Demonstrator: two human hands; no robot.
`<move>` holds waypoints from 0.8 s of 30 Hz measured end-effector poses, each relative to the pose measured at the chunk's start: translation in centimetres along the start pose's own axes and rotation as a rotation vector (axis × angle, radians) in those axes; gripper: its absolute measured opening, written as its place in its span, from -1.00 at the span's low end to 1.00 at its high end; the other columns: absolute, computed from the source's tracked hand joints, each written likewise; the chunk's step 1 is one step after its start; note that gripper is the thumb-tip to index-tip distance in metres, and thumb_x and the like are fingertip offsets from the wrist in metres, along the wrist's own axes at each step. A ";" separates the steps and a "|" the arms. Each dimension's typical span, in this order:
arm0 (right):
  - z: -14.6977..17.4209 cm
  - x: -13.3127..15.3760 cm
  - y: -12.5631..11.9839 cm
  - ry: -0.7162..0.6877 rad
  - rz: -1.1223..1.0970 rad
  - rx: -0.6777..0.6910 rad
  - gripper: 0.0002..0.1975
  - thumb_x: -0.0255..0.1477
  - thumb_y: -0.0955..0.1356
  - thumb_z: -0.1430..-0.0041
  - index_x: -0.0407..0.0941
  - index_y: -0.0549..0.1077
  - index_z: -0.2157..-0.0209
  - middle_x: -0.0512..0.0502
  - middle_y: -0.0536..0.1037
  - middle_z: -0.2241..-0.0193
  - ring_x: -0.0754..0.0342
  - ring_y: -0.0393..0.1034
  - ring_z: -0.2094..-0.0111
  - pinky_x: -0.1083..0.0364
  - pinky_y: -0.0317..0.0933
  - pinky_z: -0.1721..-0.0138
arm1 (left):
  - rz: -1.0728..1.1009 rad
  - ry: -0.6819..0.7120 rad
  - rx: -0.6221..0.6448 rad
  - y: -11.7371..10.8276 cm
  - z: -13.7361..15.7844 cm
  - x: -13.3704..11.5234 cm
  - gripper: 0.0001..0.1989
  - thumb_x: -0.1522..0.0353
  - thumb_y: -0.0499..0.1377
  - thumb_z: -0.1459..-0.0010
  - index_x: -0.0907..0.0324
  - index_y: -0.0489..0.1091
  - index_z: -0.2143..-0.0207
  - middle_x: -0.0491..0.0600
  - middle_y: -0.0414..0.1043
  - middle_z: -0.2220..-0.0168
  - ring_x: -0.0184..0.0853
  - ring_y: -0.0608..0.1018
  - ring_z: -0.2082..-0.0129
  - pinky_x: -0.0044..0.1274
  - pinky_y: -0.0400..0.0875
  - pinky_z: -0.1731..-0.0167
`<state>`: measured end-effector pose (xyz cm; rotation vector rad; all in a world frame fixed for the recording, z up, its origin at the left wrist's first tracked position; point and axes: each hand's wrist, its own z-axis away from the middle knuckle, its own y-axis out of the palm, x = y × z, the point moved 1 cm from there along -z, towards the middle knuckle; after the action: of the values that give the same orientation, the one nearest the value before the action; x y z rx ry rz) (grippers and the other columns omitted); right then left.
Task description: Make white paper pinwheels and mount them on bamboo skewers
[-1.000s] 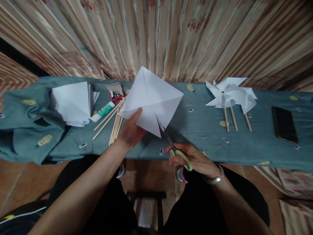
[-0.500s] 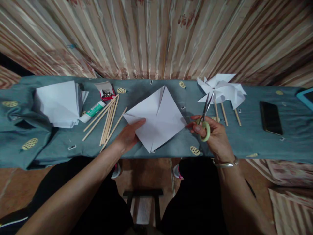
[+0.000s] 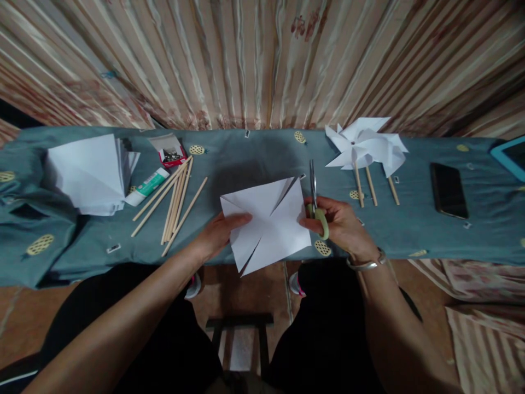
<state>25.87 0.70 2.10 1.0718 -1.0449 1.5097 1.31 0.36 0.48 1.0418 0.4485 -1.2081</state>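
A white square sheet of paper [image 3: 283, 227], with slits running inward from its corners, is held above the table's front part. My left hand [image 3: 219, 234] grips its left edge, the thumb lying on top. At the opposite edge, my right hand [image 3: 342, 223] pinches the paper with its thumb. That same hand also holds scissors [image 3: 321, 223] with pale green handles, their blades pointing away from me and nearly closed. The fingers under the sheet are hidden.
Left on the cloth-covered table [image 3: 254, 153] are a paper stack [image 3: 84, 172], a glue stick [image 3: 147, 186], a small box of metal pieces [image 3: 169, 152] and several wooden sticks [image 3: 177, 205]. To the right lie paper pinwheels [image 3: 365, 142], a phone [image 3: 448, 190] and a blue-edged device [image 3: 511, 156].
The paper has turned and come a little nearer to me, its slits now gaping. My right hand has moved left with the scissors and taken hold of the paper's right edge.
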 end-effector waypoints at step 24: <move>-1.0 -1.3 6.2 -0.008 -0.275 -0.276 -0.52 -0.21 0.60 0.38 -0.10 0.45 0.40 0.16 0.39 0.58 0.22 0.22 0.55 0.17 0.17 0.51 | 0.137 0.191 -0.161 1.2 -0.1 0.1 -0.46 0.41 0.37 0.06 0.08 0.38 -0.02 0.00 0.56 0.06 -0.13 0.53 -0.04 -0.33 0.44 -0.04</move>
<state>19.81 0.43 -0.05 0.9806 -1.0300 1.1074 2.42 0.42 0.84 1.0356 0.6026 -0.9390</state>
